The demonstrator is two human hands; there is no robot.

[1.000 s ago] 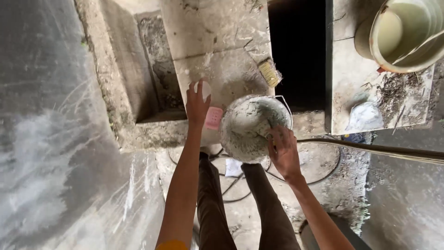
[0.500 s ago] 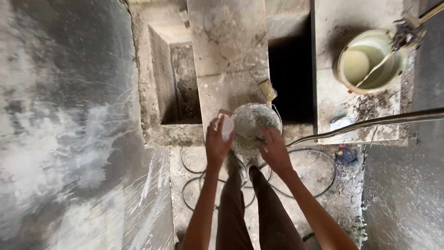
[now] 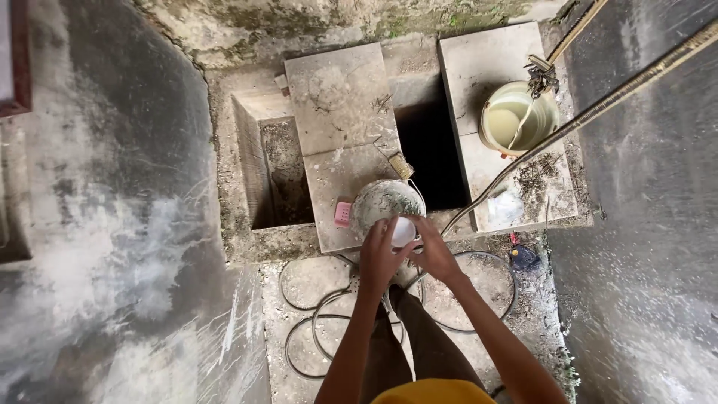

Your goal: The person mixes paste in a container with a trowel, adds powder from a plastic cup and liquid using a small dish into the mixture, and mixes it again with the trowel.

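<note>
Head view, looking straight down. Nearest the camera: a yellow garment edge (image 3: 434,391) and dark trousers (image 3: 419,352), both forearms reaching forward from there. The left hand (image 3: 379,258) and the right hand (image 3: 434,254) meet around a small white cup-like thing (image 3: 404,232) — left fingers curled around its near-left side, right fingers pinching its right side, so both hands hold it. The white thing sits at the near rim of the grey mortar-smeared bucket (image 3: 385,203), which is the landmark here. The bucket rests on the near end of a concrete slab (image 3: 340,123). Just left of the bucket, touching or almost touching it, lies a small pink block (image 3: 342,213). Just beyond the bucket on the slab, a small yellowish brush-like item (image 3: 402,166) — too small to tell exactly. Below the bucket, on the ground around the legs, black cable loops (image 3: 314,329). Left of the bucket, an open concrete pit (image 3: 280,176); right of it, a dark deep opening (image 3: 434,153). Farther right and beyond, a cream bucket with pale liquid (image 3: 518,120) stands on a second slab (image 3: 486,67). A long pole (image 3: 598,112) runs diagonally from near the grey bucket to the far right. A small blue object (image 3: 522,256) lies on the ground right of the bucket.
</note>
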